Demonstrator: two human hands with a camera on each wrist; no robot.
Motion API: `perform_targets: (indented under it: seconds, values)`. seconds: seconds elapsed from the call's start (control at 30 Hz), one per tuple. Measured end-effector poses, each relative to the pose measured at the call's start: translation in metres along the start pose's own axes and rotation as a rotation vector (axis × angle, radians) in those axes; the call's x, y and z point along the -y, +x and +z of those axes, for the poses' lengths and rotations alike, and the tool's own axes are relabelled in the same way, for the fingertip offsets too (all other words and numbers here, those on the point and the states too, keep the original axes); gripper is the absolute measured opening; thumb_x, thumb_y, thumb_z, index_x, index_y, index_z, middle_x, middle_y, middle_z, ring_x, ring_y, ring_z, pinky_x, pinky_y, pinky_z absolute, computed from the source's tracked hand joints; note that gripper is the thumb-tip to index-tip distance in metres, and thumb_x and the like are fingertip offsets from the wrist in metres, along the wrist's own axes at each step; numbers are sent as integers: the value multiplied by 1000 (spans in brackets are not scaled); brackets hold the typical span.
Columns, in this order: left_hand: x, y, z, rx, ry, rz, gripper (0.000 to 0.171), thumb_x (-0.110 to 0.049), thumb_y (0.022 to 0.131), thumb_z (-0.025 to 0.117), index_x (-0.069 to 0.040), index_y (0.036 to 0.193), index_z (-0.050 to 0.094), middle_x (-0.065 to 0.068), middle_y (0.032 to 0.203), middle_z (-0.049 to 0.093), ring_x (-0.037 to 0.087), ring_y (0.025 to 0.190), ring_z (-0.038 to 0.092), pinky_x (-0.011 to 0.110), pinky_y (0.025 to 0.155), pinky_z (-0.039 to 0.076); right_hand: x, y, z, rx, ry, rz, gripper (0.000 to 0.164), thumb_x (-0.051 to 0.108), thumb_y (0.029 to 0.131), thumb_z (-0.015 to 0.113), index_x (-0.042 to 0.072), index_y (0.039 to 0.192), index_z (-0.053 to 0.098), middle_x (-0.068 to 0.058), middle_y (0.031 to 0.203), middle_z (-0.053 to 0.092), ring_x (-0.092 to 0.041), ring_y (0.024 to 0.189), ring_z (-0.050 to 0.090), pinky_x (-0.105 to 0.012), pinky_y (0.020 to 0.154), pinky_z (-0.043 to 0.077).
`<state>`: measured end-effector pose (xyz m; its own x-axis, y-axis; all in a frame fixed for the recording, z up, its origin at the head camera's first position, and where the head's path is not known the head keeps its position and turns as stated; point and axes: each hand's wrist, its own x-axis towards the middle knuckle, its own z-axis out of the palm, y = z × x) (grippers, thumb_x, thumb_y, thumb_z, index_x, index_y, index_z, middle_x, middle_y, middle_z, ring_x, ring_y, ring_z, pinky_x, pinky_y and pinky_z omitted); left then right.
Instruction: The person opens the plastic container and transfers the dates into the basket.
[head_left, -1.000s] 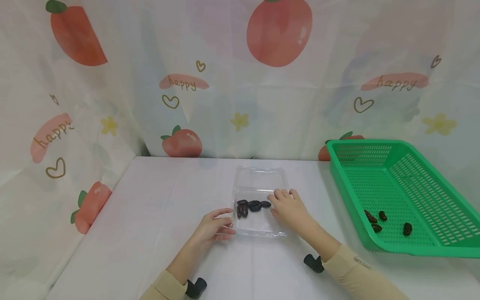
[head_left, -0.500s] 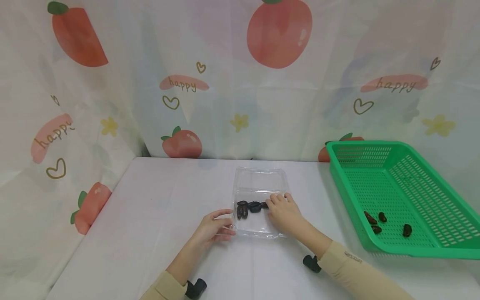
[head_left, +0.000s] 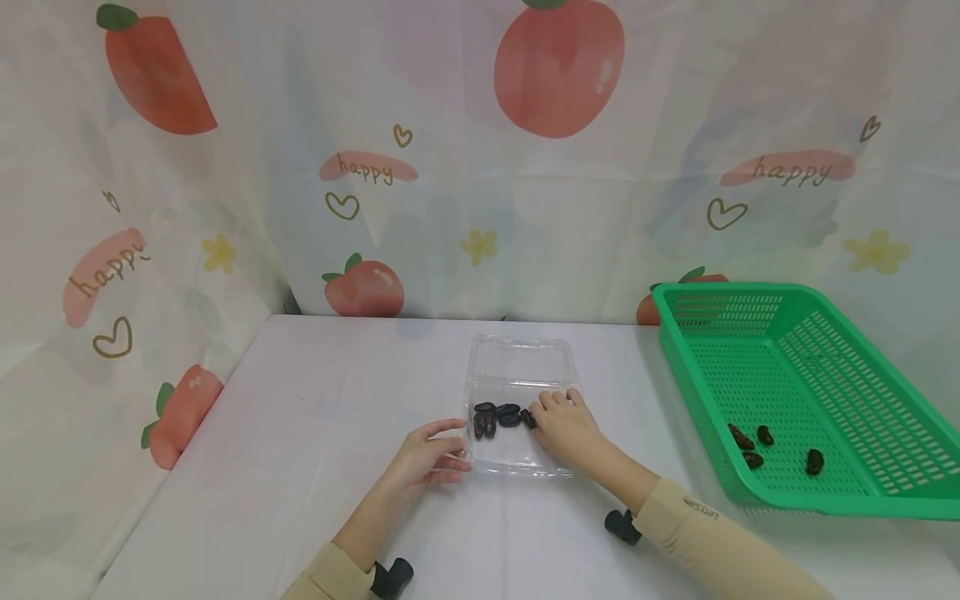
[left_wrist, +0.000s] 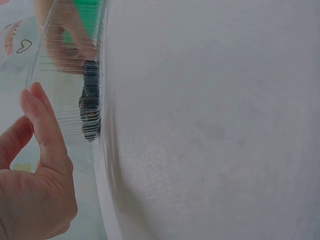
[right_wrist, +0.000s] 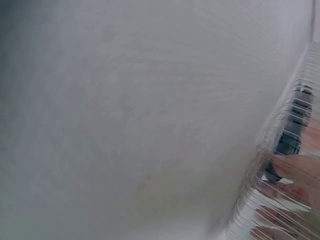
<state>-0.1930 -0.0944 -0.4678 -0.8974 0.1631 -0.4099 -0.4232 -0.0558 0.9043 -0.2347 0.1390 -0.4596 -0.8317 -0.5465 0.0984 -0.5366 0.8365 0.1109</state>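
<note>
A clear plastic clamshell box (head_left: 517, 460) lies with its lid folded back on the white table. Several dark dates (head_left: 485, 421) sit in a row across its tray. My left hand (head_left: 420, 457) touches the box's left edge; in the left wrist view its fingers (left_wrist: 47, 135) extend fairly straight to the rim. My right hand (head_left: 564, 427) reaches into the tray and pinches the date (head_left: 528, 418) at the row's right end. Through the ribbed wall in the right wrist view, the fingertips (right_wrist: 295, 170) meet dark dates (right_wrist: 287, 145), partly blurred.
A green perforated basket (head_left: 795, 492) stands at the right with several dates (head_left: 814, 461) on its floor. A printed curtain (head_left: 435, 233) hangs behind and to the left of the table (head_left: 337, 400).
My right hand has moved slightly left and down onto the rightmost date, which has turned from lying crosswise to slanting. The left hand has stayed at the box's edge.
</note>
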Motion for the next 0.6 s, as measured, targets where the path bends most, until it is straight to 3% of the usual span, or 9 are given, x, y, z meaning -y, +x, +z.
perform_targets:
  seconds: [0.23,0.6]
  values:
    - [0,0,0,-6,-4,-3,41,-8,86,59,-6,127,51,7,83,66,16,65,67,28,58,56,1,2,0,-4,2,4,36,38,83,63,6,100,61,-7,91,54,-26,93,52,-47,91,36]
    - [0,0,0,1,-6,-2,41,-8,87,58,-6,128,50,4,80,66,16,65,67,28,59,56,2,3,0,-23,-8,1,23,26,85,63,7,99,61,-8,92,55,-27,92,53,-48,92,36]
